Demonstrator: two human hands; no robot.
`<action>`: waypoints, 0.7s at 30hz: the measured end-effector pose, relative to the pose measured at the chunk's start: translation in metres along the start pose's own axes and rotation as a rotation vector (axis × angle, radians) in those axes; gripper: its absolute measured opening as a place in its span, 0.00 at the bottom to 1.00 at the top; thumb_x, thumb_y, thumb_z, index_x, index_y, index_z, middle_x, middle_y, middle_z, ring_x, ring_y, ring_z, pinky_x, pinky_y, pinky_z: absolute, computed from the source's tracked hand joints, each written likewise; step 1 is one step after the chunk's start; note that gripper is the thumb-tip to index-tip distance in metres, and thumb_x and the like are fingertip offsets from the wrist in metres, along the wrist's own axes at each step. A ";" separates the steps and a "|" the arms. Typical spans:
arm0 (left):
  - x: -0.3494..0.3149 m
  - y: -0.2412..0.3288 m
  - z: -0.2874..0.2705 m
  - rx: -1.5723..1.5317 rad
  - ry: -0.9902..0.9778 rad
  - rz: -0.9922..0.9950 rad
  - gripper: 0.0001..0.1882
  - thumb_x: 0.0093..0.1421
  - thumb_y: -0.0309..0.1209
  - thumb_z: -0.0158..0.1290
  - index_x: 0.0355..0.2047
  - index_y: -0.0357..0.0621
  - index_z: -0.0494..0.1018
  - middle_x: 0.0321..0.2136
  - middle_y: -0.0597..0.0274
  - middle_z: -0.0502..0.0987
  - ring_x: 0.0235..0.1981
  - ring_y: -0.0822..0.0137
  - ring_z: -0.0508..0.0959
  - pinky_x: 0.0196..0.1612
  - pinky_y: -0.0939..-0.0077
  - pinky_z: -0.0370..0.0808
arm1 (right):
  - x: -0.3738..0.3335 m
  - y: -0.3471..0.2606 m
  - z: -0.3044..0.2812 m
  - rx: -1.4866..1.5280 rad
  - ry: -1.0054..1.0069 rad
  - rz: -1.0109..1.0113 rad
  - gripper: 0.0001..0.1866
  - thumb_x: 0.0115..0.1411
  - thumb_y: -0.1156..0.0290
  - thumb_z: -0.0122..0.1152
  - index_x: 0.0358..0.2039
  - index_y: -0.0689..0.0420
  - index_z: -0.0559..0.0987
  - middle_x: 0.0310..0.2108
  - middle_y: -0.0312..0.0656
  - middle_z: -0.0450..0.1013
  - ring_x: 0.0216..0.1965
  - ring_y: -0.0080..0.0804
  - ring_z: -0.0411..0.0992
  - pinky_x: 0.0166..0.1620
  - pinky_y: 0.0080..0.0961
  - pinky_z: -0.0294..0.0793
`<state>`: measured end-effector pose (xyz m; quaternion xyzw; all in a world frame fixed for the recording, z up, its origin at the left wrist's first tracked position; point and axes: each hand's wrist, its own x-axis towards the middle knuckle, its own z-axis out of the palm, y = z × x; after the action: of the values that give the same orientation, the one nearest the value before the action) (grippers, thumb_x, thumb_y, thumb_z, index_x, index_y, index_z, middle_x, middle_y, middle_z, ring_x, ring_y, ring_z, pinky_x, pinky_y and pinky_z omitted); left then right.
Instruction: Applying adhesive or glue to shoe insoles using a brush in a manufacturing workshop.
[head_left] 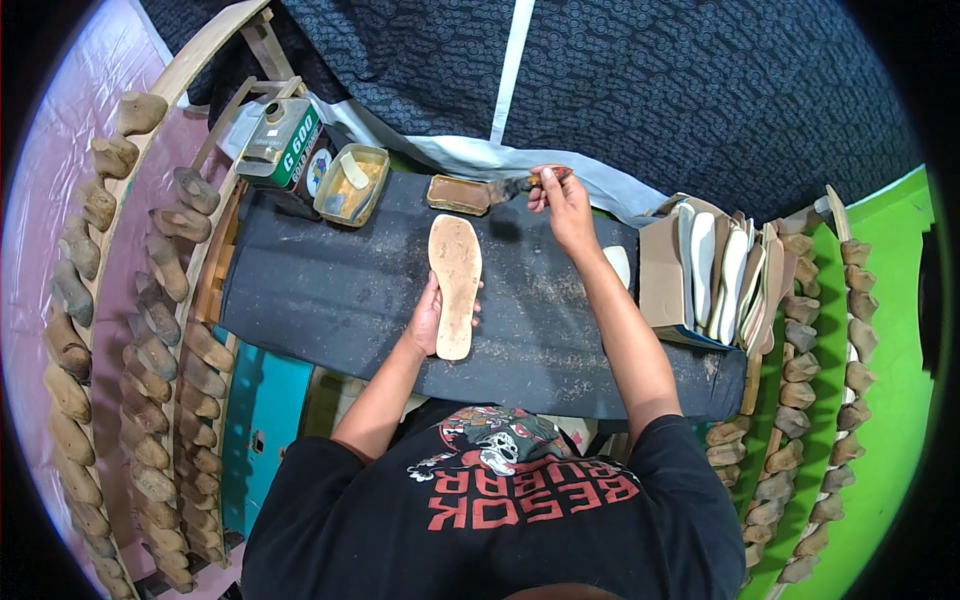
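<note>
A tan shoe insole lies lengthwise on a dark cloth-covered work board. My left hand grips the insole at its near end, holding it flat. My right hand is farther back, shut on a brush with a reddish handle, its dark bristles over a small rectangular tin of brown glue.
A green glue can and an open tin with a scraper stand at the board's far left. A box of stacked white insoles sits on the right. Racks of wooden shoe lasts line the left, and more lasts the right.
</note>
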<state>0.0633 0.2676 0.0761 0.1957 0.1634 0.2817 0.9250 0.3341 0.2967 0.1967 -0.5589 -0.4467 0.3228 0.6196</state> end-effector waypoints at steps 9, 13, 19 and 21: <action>0.020 -0.013 0.033 -0.063 -0.186 -0.123 0.37 0.72 0.64 0.32 0.66 0.52 0.66 0.52 0.56 0.76 0.38 0.61 0.78 0.37 0.61 0.79 | -0.027 -0.057 -0.019 -0.401 -0.121 -0.214 0.12 0.74 0.63 0.53 0.44 0.60 0.75 0.27 0.41 0.75 0.29 0.29 0.74 0.35 0.29 0.73; 0.024 -0.012 0.044 -0.044 -0.265 -0.118 0.38 0.72 0.65 0.31 0.66 0.50 0.66 0.52 0.55 0.76 0.39 0.61 0.78 0.37 0.61 0.79 | -0.047 -0.075 -0.021 -0.483 -0.157 -0.376 0.10 0.72 0.66 0.55 0.43 0.60 0.75 0.29 0.46 0.76 0.31 0.40 0.76 0.38 0.34 0.74; 0.027 -0.004 0.057 -0.080 -0.243 -0.101 0.39 0.71 0.65 0.32 0.65 0.47 0.66 0.52 0.56 0.76 0.38 0.60 0.79 0.38 0.62 0.80 | -0.087 -0.100 -0.021 -0.637 -0.460 -0.474 0.09 0.65 0.74 0.61 0.45 0.61 0.75 0.34 0.49 0.76 0.35 0.48 0.77 0.40 0.37 0.76; 0.027 -0.004 0.057 -0.013 -0.248 -0.109 0.39 0.71 0.66 0.32 0.65 0.47 0.65 0.51 0.56 0.76 0.37 0.60 0.78 0.38 0.62 0.79 | -0.087 -0.105 -0.024 -0.651 -0.472 -0.464 0.09 0.65 0.74 0.61 0.44 0.61 0.75 0.34 0.49 0.77 0.35 0.48 0.77 0.40 0.37 0.76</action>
<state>0.1102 0.2651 0.1190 0.2141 0.0563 0.2057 0.9533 0.3116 0.1912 0.2837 -0.5209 -0.7668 0.1369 0.3493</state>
